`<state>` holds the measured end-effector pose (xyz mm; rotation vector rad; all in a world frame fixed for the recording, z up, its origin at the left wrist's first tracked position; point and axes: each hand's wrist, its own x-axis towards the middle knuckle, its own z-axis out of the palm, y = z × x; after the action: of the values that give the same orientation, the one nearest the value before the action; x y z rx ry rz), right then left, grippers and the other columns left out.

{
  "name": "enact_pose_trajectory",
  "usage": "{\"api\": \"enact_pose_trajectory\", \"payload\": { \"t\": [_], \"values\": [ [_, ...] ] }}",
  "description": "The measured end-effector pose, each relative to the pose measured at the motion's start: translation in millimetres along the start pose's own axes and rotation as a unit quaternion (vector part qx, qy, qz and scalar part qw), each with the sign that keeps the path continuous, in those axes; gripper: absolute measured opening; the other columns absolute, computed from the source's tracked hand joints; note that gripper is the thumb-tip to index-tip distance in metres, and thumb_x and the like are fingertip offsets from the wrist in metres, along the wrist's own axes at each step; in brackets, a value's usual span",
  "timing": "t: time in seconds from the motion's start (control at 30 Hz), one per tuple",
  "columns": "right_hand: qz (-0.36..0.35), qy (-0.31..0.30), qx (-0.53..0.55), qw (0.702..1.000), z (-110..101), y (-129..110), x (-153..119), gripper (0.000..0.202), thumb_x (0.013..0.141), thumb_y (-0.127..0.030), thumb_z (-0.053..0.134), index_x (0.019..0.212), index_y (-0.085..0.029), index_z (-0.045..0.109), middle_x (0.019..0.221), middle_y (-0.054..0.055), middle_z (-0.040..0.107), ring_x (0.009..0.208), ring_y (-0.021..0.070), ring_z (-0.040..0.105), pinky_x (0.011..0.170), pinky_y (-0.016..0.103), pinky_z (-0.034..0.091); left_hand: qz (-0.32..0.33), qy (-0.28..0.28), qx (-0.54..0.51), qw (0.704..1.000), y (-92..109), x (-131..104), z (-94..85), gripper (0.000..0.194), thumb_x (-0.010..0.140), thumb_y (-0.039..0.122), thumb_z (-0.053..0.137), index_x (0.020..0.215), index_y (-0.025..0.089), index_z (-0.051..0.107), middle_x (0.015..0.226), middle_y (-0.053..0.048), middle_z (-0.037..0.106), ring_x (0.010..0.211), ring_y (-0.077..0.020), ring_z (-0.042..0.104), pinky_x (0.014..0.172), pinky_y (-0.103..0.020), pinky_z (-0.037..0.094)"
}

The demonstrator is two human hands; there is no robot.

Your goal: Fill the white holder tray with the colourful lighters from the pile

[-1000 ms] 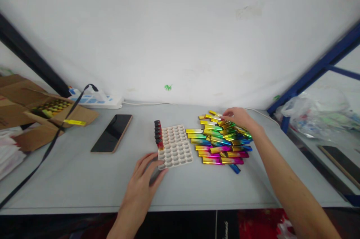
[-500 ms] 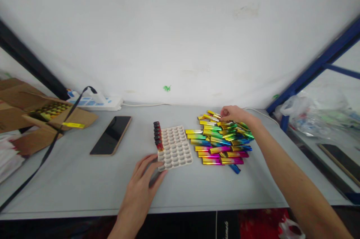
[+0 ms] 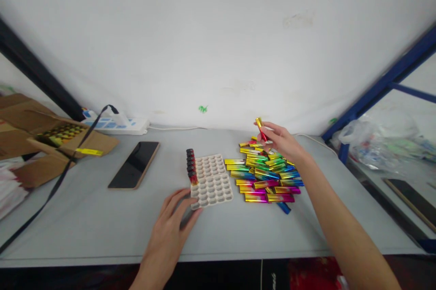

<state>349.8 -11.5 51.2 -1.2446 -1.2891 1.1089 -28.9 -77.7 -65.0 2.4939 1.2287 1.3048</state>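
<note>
My left hand grips the near-left corner of a white tray, its fingers at the left edge and its thumb at the front edge. Several small lighters with black tops and reddish bodies stand upright in a row along the tray's left side. My right hand pinches one shiny gold-and-red lighter casing, tilted and raised above the far end of a pile. That pile of metallic casings, gold fading to green, blue or magenta, lies right of the tray.
A dark phone lies left of the tray. Farther left are a white power strip, a dark strap and an open cardboard box with rows of small yellow-and-black items. Plastic bags lie beyond the blue frame on the right.
My right hand has lifted one gold-and-red casing up from the far end of the pile. My left hand stays at the tray corner.
</note>
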Motion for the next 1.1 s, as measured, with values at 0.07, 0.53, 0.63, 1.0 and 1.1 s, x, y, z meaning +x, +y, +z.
{"api": "enact_pose_trajectory", "payload": {
  "t": [0.07,0.53,0.63,1.0,1.1],
  "values": [
    [-0.002,-0.001,-0.007,1.0,18.8,-4.2,-3.9,0.06,0.089,-0.062,0.075,0.132,-0.022,0.067,0.068,-0.007,0.054,0.051,0.009,0.04,0.045,0.023,0.034,-0.004,-0.002,-0.004,1.0,0.8,0.1,-0.3,0.019,0.103,0.043,0.063,0.107,0.027,0.073,0.12,-0.006,0.075,0.116,-0.0249,0.071,0.096,-0.041,0.066],
    [-0.052,-0.067,-0.006,0.996,120.7,15.9,-29.2,0.045,0.101,-0.067,0.057,0.09,-0.023,0.059,0.085,0.0,0.065,0.08,0.0173,0.063,0.079,0.032,0.053,-0.034,-0.036,-0.022,0.999,5.6,-1.8,-3.1,0.013,0.102,0.035,0.067,0.11,0.027,0.072,0.125,-0.006,0.072,0.125,-0.0244,0.066,0.104,-0.042,0.063],
    [-0.03,-0.081,0.051,0.995,133.8,23.3,-33.0,0.045,0.101,-0.068,0.056,0.088,-0.026,0.051,0.072,-0.005,0.053,0.063,0.0146,0.054,0.066,0.029,0.051,-0.044,-0.045,-0.027,0.998,7.4,-2.0,-4.4,0.013,0.101,0.034,0.067,0.111,0.027,0.072,0.126,-0.006,0.071,0.126,-0.0251,0.065,0.105,-0.043,0.062],
    [-0.03,0.036,-0.1,0.994,154.3,35.9,-43.9,0.048,0.093,-0.058,0.056,0.062,-0.023,0.044,0.06,-0.003,0.036,0.061,0.0137,0.035,0.055,0.028,0.026,-0.048,-0.051,-0.028,0.997,12.2,0.9,-8.0,0.014,0.102,0.035,0.067,0.113,0.026,0.071,0.127,-0.007,0.071,0.126,-0.026,0.065,0.106,-0.046,0.062],
    [-0.036,0.024,-0.124,0.991,155.8,36.5,-44.4,0.042,0.092,-0.05,0.053,0.062,-0.023,0.042,0.06,-0.003,0.037,0.061,0.014,0.036,0.056,0.028,0.025,-0.046,-0.048,-0.029,0.997,12.4,1.4,-8.5,0.014,0.102,0.035,0.067,0.111,0.026,0.071,0.126,-0.007,0.071,0.126,-0.0258,0.065,0.106,-0.045,0.062]
  ]
}}
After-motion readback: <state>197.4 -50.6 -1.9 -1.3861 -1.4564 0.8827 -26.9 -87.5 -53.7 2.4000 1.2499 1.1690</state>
